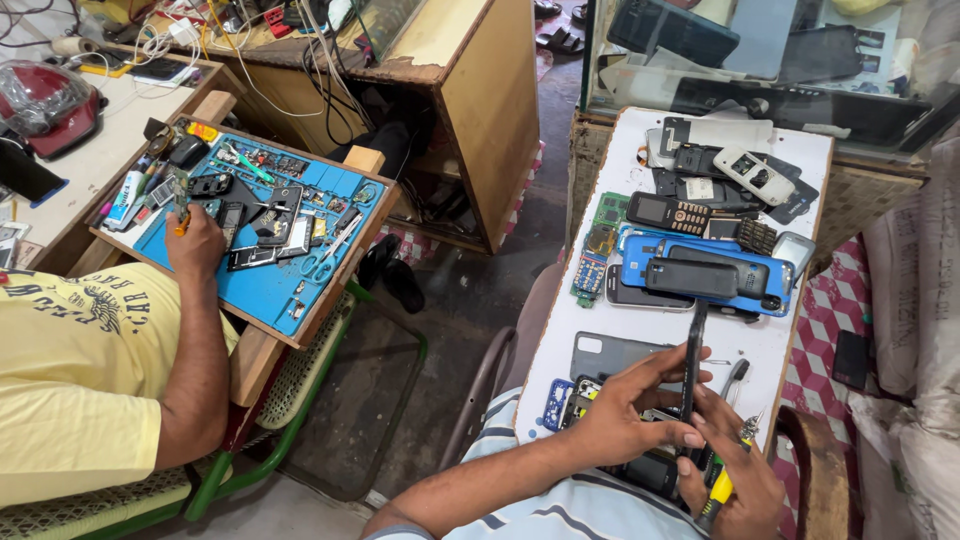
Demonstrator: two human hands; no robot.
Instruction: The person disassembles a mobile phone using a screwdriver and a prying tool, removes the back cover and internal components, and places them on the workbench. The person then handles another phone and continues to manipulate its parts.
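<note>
Cramped phone repair stall, dark concrete floor, wooden counter (470, 90) at back. Head view only.

White work board (640, 330) across the lap, littered with handsets, back covers and circuit boards; blue phone case (700, 262) in the middle, green circuit board (600, 235) to its left.

Left hand (635, 405) at near edge of board, fingers curled around a slim black phone (692, 360) held edge-on and upright, thumb and forefinger pinching its lower end.

Right hand (735, 480) just below, touching the phone's bottom, fingers clenched on a yellow-handled screwdriver (722, 487). Tip hidden behind the fingers.

Black-handled tool (735, 375) flat on board just right of the phone.

Left of frame: co-worker in yellow shirt (70, 390), own hand (195, 245) resting on a blue repair mat (270, 285) strewn with phone parts.
</note>
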